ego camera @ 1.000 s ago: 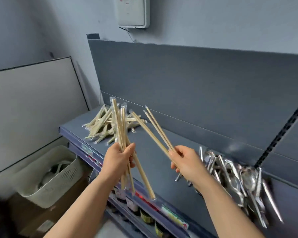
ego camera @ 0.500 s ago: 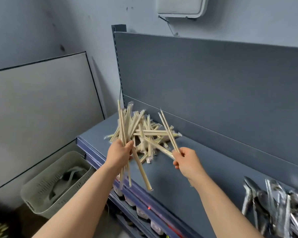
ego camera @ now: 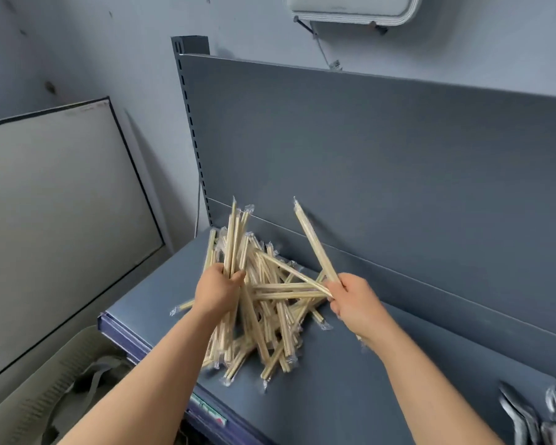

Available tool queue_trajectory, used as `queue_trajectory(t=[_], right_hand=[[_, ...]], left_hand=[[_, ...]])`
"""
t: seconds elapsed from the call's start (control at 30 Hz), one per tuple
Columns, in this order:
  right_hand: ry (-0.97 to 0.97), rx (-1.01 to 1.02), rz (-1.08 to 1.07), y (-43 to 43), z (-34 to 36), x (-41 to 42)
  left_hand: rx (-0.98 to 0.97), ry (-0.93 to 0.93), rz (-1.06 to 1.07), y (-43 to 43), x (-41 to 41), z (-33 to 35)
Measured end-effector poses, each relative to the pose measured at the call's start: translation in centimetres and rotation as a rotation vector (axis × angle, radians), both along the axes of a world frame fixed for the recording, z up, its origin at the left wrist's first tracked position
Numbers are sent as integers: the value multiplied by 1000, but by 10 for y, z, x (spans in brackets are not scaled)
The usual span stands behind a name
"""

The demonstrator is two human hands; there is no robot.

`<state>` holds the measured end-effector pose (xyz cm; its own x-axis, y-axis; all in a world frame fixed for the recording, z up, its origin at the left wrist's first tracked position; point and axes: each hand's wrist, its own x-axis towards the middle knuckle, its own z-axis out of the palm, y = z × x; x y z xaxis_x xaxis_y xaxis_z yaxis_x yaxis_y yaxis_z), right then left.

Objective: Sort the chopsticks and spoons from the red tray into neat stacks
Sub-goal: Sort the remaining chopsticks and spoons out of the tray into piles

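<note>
A loose pile of thin pale bamboo chopsticks point(ego camera: 276, 316) in clear plastic sleeves lies on the flat grey-blue metal shelf point(ego camera: 382, 380), near its left end and close to the upright grey back panel point(ego camera: 366, 155). The left hand point(ego camera: 217, 293) grips an almost upright bundle of chopsticks point(ego camera: 235, 239) over the pile. The right hand point(ego camera: 353, 303) grips a few wrapped chopsticks point(ego camera: 312, 239), spread like a fan. Shiny wrapped spoons point(ego camera: 533, 415) lie far right, well apart, with bare shelf between. A beige slotted plastic basket point(ego camera: 45, 396) stands below the front edge, at the left.
</note>
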<state>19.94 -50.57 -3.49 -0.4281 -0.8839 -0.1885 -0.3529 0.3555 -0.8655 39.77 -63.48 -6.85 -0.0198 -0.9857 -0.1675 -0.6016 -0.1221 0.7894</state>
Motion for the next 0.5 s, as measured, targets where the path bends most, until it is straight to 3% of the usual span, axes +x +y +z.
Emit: queue_trajectory(t=[0.2,0.5], right_hand=[[66,66,-59,-24,-30,39],[250,-34,-384,-20,-42,80]], left_hand=[[-15,-293,-94,-21,6,-11],[3,-56,-268,-27,24,-17]])
